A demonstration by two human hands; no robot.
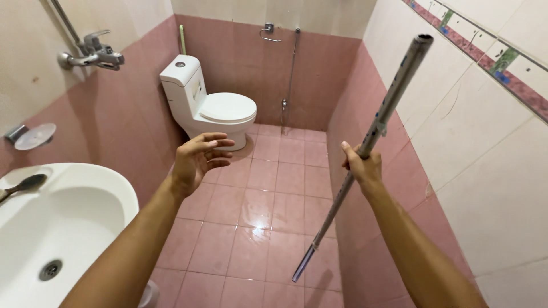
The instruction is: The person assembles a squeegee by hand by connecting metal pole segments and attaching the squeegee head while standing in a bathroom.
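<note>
Pink-tiled bathroom, metal pole (374, 130) end cut off

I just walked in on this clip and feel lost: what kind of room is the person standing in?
A small tiled bathroom, most likely in a home. A white toilet stands at the far wall, a white sink sits at the near left, and a wall tap hangs above pink tiles.

A long, thin metal pole (365, 149) is held up in the air, not touching the floor. It is grey and shiny, and it leans: its open, hollow top end is high up near the right wall, and its bottom end hangs low over the wet pink floor tiles. The bottom end looks a bit darker, and the right hand (361, 166) is wrapped round its middle.
</note>
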